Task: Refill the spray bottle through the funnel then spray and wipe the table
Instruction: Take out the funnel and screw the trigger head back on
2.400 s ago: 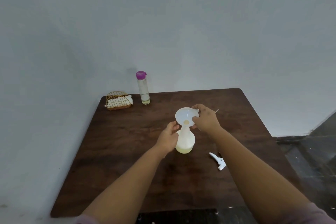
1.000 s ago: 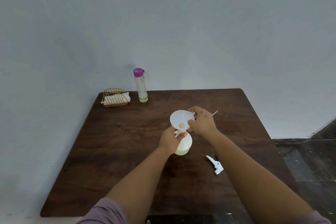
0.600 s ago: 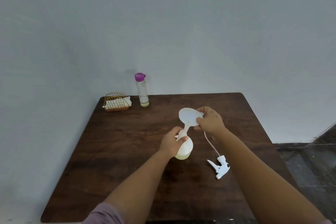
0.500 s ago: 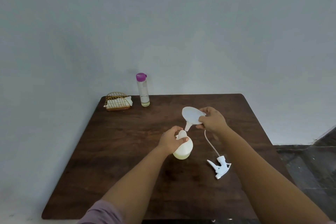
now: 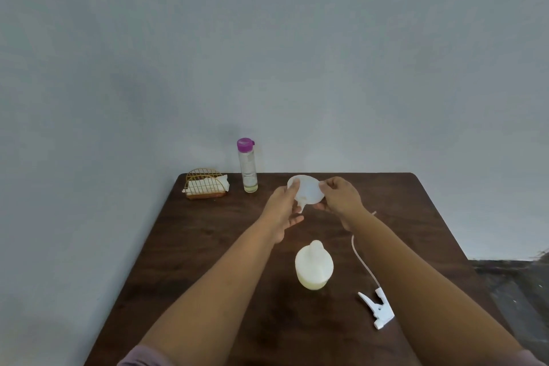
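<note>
While held above the table (image 5: 208, 246) beyond the spray bottle (image 5: 314, 267), the white funnel (image 5: 307, 192) lies tilted: axis slanted, spout down-left toward the left palm, mouth facing away. Left hand (image 5: 283, 211) pinches its left rim, right hand (image 5: 340, 197) its right rim, fingers curled. Bottle upright, neck uncapped. Trigger head (image 5: 377, 307) with dip tube lies right of the bottle.

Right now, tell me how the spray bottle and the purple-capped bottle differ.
The spray bottle is squat, opaque white, and open at the neck; the purple-capped bottle is tall, slim, clear, and closed by its cap. The spray bottle stands mid-table near the person; the purple-capped bottle stands at the far edge beside the napkin holder. Both stand upright on the table, untouched by either hand.
</note>
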`<control>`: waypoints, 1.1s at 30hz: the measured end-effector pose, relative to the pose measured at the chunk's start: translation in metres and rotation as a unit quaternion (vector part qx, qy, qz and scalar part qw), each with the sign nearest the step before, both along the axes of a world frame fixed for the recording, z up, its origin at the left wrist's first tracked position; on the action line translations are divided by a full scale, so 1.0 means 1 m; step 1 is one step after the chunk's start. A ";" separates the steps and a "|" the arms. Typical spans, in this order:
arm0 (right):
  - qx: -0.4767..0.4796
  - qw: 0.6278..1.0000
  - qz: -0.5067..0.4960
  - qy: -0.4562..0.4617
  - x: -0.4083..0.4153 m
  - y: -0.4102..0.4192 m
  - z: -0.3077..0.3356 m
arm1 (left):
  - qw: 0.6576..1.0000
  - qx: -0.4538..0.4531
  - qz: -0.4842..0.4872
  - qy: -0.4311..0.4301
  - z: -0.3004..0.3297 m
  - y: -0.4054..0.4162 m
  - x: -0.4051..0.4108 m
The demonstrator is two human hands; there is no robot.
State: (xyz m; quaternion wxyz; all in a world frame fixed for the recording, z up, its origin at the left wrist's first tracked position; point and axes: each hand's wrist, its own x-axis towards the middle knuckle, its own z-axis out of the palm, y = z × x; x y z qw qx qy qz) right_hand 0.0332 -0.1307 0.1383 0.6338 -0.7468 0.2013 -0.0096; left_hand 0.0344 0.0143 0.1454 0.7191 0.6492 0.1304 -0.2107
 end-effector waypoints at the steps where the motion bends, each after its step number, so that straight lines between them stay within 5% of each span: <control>1: 0.009 1.000 -0.007 0.002 0.009 0.003 -0.001 | 1.000 0.004 0.002 -0.006 -0.002 0.002 0.009; 13: -0.030 0.996 0.002 0.083 0.142 0.007 -0.038 | 0.997 0.068 -0.019 -0.026 -0.051 0.031 0.144; 20: 0.151 0.985 -0.046 0.072 0.197 0.008 -0.079 | 0.999 -0.019 0.008 0.028 -0.087 0.022 0.208; 22: 0.156 0.983 -0.064 0.078 0.206 0.009 -0.092 | 0.999 0.035 -0.017 -0.006 -0.106 0.020 0.217; 33: -0.135 0.988 -0.022 0.066 0.226 0.017 -0.165 | 0.919 0.310 -0.148 -0.193 -0.185 0.029 0.228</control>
